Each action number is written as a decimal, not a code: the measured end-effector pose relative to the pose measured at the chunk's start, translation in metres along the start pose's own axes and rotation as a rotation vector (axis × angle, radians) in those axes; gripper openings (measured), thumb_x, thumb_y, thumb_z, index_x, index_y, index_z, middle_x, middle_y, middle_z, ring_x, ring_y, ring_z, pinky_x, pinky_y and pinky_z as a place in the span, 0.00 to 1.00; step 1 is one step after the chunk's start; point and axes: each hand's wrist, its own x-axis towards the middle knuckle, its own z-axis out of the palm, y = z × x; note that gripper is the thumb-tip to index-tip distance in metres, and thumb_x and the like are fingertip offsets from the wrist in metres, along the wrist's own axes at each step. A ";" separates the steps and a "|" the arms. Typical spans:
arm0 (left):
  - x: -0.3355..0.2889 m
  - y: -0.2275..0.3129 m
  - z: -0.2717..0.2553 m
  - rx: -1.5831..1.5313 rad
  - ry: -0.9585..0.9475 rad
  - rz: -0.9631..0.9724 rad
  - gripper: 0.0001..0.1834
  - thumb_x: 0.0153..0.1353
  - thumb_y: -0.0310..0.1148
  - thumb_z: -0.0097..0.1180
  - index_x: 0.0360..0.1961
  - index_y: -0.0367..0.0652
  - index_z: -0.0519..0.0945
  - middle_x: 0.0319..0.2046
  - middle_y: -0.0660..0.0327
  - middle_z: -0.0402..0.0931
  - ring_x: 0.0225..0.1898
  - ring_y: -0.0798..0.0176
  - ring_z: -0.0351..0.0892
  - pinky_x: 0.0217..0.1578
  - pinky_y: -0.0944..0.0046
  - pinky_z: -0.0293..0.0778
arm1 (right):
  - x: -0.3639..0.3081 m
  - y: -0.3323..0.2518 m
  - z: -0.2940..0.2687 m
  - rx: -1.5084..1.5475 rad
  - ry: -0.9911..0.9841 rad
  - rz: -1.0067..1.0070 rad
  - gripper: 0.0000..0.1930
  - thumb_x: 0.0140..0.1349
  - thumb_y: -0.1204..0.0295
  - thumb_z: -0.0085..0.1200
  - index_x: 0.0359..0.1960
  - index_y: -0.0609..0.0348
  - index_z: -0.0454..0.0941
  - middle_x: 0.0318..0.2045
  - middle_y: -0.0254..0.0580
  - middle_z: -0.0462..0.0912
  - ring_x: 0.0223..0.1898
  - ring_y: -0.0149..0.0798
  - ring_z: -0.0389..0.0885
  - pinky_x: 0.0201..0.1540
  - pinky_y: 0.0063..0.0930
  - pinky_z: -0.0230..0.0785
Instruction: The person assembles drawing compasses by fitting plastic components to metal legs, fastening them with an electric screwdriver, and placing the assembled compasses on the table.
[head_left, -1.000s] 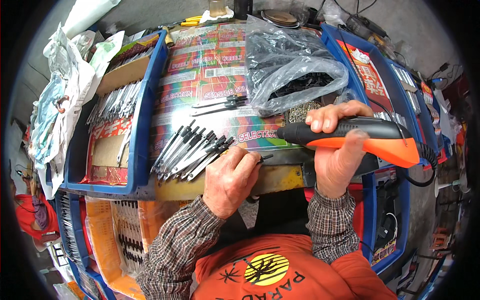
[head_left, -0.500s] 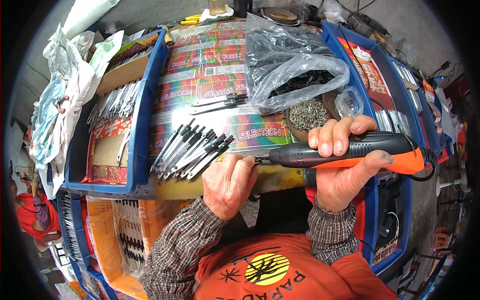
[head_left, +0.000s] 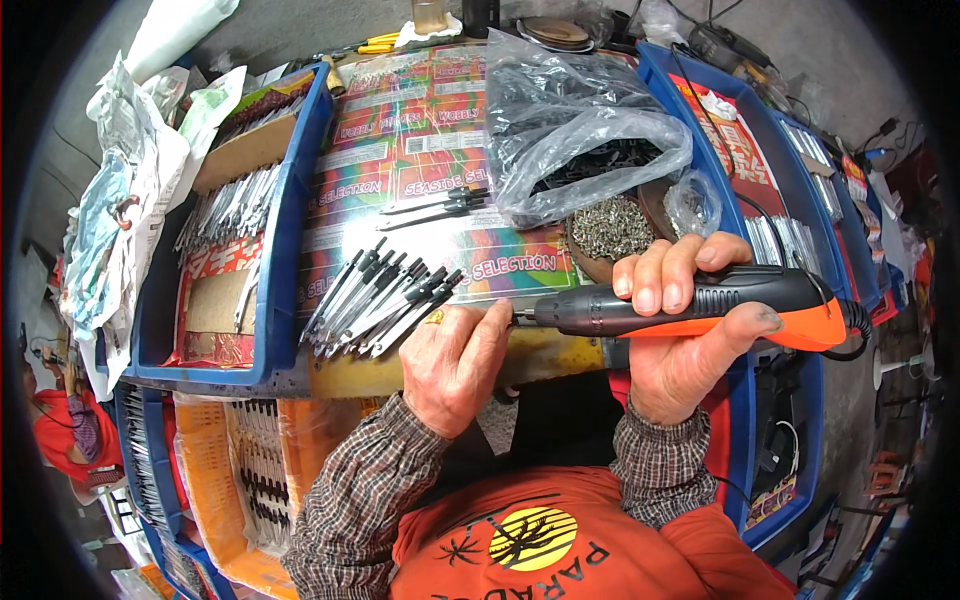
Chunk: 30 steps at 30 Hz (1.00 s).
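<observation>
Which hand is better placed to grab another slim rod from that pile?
Probably the left hand: it is close beside the pile of slim rods, while the right hand is farther off, gripping the black-and-orange power tool. The left may be pinching something too; that is hard to see.

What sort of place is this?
Probably a small assembly workshop: a corded power tool in the right hand, a heap of tiny metal parts, and a blue bin holding slim pieces.

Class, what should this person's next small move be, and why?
Probably brace the left hand and align the black-and-orange power tool squarely before pressing: its metal tip is right at the left fingertips, so a slip could catch them.
</observation>
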 end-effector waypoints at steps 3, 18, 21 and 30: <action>-0.001 -0.002 0.002 0.013 0.005 0.010 0.17 0.42 0.20 0.58 0.38 0.37 0.76 0.23 0.60 0.70 0.21 0.62 0.70 0.20 0.65 0.66 | 0.000 -0.001 0.000 0.006 0.000 0.002 0.29 0.49 0.41 0.52 0.38 0.53 0.63 0.21 0.32 0.68 0.25 0.32 0.70 0.34 0.32 0.65; -0.002 -0.001 -0.001 -0.003 0.000 0.026 0.14 0.41 0.20 0.60 0.34 0.39 0.78 0.24 0.60 0.72 0.22 0.61 0.73 0.21 0.65 0.67 | -0.001 -0.007 -0.001 -0.018 0.039 -0.011 0.30 0.49 0.39 0.51 0.37 0.53 0.64 0.21 0.32 0.68 0.24 0.31 0.70 0.33 0.32 0.64; -0.002 -0.001 -0.001 -0.003 0.004 0.021 0.15 0.41 0.19 0.60 0.34 0.39 0.78 0.24 0.60 0.72 0.22 0.61 0.72 0.21 0.65 0.67 | -0.001 -0.007 -0.001 -0.023 0.048 -0.007 0.29 0.49 0.39 0.51 0.36 0.53 0.64 0.20 0.32 0.68 0.23 0.31 0.70 0.32 0.32 0.65; -0.003 -0.001 0.001 -0.003 0.032 0.031 0.15 0.40 0.20 0.61 0.34 0.38 0.78 0.26 0.59 0.73 0.23 0.61 0.73 0.21 0.65 0.68 | -0.001 -0.008 -0.004 -0.024 0.038 -0.007 0.30 0.48 0.39 0.51 0.36 0.53 0.64 0.20 0.31 0.68 0.23 0.31 0.70 0.32 0.31 0.65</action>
